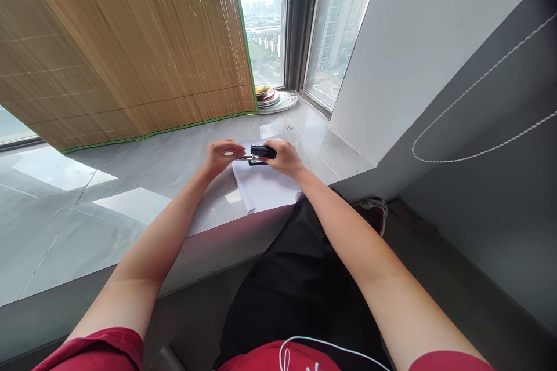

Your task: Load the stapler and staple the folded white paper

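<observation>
Black stapler [263, 151], gripped in right hand [284, 157], left hand [219, 157] apparently pinching metal strip [247, 157], shirt lettering [311, 367] cropped

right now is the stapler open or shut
Open: the stapler in the right hand has its black top apart from the base, metal showing between.

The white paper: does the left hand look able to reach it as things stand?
Likely yes: the left hand is close, and the near part of the white paper lies uncovered, though this hand is at the stapler.
</observation>
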Demonstrator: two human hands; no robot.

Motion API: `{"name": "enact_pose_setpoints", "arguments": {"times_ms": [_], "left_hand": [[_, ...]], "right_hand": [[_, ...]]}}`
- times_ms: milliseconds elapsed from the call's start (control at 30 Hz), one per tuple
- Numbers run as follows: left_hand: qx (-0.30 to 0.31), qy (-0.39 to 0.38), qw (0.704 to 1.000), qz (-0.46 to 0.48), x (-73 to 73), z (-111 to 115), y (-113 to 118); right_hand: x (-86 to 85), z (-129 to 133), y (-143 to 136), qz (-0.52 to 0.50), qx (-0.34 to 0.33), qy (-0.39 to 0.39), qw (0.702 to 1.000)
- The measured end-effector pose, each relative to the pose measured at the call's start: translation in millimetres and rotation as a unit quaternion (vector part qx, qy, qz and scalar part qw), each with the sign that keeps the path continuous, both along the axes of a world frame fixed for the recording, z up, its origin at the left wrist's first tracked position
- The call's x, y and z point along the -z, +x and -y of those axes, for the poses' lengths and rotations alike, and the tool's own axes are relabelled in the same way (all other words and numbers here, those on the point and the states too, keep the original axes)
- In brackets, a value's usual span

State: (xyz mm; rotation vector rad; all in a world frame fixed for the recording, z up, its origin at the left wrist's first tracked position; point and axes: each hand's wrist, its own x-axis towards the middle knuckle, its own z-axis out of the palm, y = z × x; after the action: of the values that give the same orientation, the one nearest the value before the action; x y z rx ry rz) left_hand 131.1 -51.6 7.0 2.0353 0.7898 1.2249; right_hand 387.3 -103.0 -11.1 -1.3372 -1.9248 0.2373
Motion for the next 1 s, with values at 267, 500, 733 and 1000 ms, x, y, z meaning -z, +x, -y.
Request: {"name": "enact_pose_setpoints", "arguments": {"times_ms": [267, 500, 733, 1000], "left_hand": [[-0.040, -0.077, 0.996, 0.016, 2.7, -4.3, -2.9], [-0.006, -0.030, 0.998, -0.055, 3.7, -1.4, -3.4], [0.019, -0.010, 0.994, -0.106, 0.4, 3.2, 1.7], [0.033, 0.007, 0.990, -0.138, 4.1, -0.2, 0.1]], "right_hand": [[-3.0, 2.2, 2.3, 0.001, 0.016, -0.006, 1.000], [-2.6, 1.2, 3.7, 0.017, 0.018, -0.003, 1.000], [-2.1, 1.8, 2.9, 0.036, 0.015, -0.008, 0.999], [-1.6, 2.3, 1.1, 0.045, 0.011, -0.011, 0.999]]}}
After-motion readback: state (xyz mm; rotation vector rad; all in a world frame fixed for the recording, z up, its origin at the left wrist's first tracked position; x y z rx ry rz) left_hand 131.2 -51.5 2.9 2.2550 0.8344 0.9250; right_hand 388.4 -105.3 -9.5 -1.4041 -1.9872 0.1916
